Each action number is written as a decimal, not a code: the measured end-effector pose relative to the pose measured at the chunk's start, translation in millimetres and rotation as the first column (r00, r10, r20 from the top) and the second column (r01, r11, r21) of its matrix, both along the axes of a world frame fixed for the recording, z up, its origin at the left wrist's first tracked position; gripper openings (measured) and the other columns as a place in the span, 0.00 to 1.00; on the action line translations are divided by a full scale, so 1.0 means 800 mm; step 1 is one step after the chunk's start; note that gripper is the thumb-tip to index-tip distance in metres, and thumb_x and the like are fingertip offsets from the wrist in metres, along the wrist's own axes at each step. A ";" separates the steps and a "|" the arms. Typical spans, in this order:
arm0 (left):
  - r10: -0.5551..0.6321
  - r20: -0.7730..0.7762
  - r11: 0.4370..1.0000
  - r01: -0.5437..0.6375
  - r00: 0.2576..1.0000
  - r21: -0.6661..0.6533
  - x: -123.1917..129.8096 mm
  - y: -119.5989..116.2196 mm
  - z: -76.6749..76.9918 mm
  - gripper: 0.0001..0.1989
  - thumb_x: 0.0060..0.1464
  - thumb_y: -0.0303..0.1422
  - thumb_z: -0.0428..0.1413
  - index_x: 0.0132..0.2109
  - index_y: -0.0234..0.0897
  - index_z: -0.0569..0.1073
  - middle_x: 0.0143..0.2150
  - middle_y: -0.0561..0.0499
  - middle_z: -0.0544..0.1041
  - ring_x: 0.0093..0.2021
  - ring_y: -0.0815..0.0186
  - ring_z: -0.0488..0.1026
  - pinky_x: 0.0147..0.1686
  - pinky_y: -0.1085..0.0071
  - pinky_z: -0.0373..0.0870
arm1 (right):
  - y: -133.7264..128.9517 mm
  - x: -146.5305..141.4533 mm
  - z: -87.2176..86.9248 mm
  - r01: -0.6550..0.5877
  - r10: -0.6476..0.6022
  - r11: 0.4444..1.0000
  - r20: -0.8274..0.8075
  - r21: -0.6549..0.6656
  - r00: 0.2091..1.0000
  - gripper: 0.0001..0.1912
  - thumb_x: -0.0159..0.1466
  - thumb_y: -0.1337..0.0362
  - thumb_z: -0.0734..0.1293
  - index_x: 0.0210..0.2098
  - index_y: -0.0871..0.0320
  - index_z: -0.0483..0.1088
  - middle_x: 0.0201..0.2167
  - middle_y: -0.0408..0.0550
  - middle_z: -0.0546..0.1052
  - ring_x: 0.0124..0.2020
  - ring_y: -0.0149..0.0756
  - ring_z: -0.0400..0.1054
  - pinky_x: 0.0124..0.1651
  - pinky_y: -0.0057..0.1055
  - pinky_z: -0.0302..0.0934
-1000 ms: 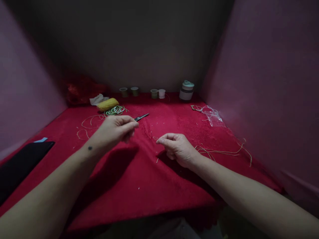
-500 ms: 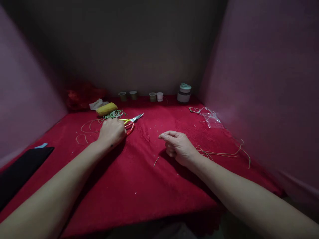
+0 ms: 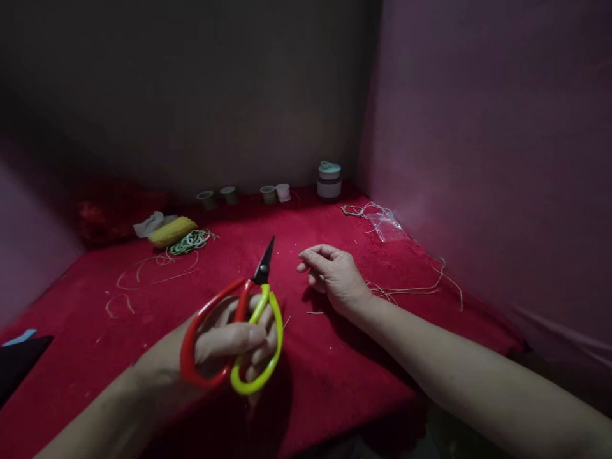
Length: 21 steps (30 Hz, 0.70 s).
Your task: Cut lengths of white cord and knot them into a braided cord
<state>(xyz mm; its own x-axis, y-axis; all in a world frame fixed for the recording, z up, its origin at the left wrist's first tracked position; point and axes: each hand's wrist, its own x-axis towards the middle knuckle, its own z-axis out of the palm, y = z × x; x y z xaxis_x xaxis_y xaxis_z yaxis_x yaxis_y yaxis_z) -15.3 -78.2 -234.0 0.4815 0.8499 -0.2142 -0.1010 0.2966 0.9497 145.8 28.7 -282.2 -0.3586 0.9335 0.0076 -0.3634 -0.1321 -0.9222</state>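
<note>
My left hand (image 3: 224, 341) is wrapped through the handles of a pair of scissors (image 3: 255, 306) with one red and one yellow loop. Raised off the cloth, the scissors point up and away, their dark blades together. My right hand (image 3: 337, 277) is at the centre right, thumb and forefinger pinched; anything between the tips is too small to make out. Under it lies a short cord piece (image 3: 314, 312), with another cord snippet (image 3: 287, 323) just left. Long thin cords (image 3: 406, 291) lie on the cloth by the right wrist.
The red cloth (image 3: 335, 395) carries tiny scraps. Far left are a yellow bundle (image 3: 173, 231), green-white cord (image 3: 191, 242) and loose loops. Several spools (image 3: 268, 194) and a lidded jar (image 3: 329, 180) line the back. A clear plastic bag (image 3: 389, 227) lies right, near a pink side wall.
My left hand has picked the scissors up off the cloth and brought them nearer, turned upward. The right hand stays pinched almost in place. The view has swung right. A second snippet now shows.
</note>
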 end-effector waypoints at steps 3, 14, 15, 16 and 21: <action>-0.072 0.174 0.990 0.091 0.982 -0.107 0.011 -0.006 -0.007 0.05 0.51 0.30 0.50 0.37 0.35 0.66 0.29 0.50 0.71 0.28 0.65 0.71 0.28 0.67 0.71 | -0.001 0.001 0.004 0.051 -0.050 0.998 -0.015 0.042 0.999 0.09 0.55 0.61 0.65 0.25 0.61 0.64 0.24 0.44 0.73 0.15 0.22 0.62 0.14 0.21 0.52; -0.095 0.314 0.971 0.157 0.945 -0.179 0.018 -0.002 -0.015 0.10 0.49 0.26 0.50 0.41 0.33 0.66 0.30 0.47 0.72 0.28 0.65 0.70 0.31 0.56 0.73 | -0.007 0.000 0.009 0.009 -0.007 0.998 -0.026 0.065 1.000 0.08 0.55 0.63 0.65 0.25 0.60 0.63 0.21 0.44 0.74 0.19 0.28 0.69 0.23 0.26 0.64; -0.099 0.315 0.971 0.162 0.944 -0.179 0.017 -0.002 -0.015 0.10 0.49 0.26 0.50 0.41 0.33 0.66 0.30 0.47 0.72 0.28 0.65 0.70 0.31 0.56 0.73 | -0.007 0.000 0.008 -0.001 0.002 0.998 -0.014 0.068 1.000 0.08 0.56 0.63 0.65 0.25 0.60 0.63 0.20 0.44 0.74 0.19 0.28 0.68 0.23 0.25 0.64; -0.108 0.319 0.969 0.171 0.941 -0.177 0.017 -0.002 -0.015 0.10 0.49 0.26 0.50 0.41 0.33 0.66 0.30 0.46 0.72 0.28 0.65 0.70 0.31 0.55 0.73 | -0.007 0.000 0.008 -0.008 0.008 0.997 -0.005 0.073 1.000 0.08 0.56 0.63 0.65 0.25 0.60 0.63 0.20 0.43 0.73 0.18 0.27 0.68 0.22 0.25 0.63; -0.112 0.349 0.968 0.182 0.930 -0.175 0.015 -0.001 -0.017 0.10 0.50 0.25 0.49 0.42 0.33 0.65 0.32 0.46 0.73 0.29 0.65 0.71 0.32 0.54 0.73 | -0.006 0.000 0.004 -0.023 0.021 0.995 0.018 0.095 1.000 0.08 0.57 0.62 0.64 0.26 0.61 0.64 0.20 0.43 0.73 0.18 0.27 0.68 0.21 0.24 0.63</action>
<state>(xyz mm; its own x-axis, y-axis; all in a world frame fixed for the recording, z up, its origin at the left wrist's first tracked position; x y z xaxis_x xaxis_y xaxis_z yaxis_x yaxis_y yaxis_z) -3.2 -78.7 -247.2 0.6705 0.7204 -0.1775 -0.3425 0.5127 0.7873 145.5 23.9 -278.7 -0.3798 0.9207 0.0894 -0.3457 -0.0517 -0.9369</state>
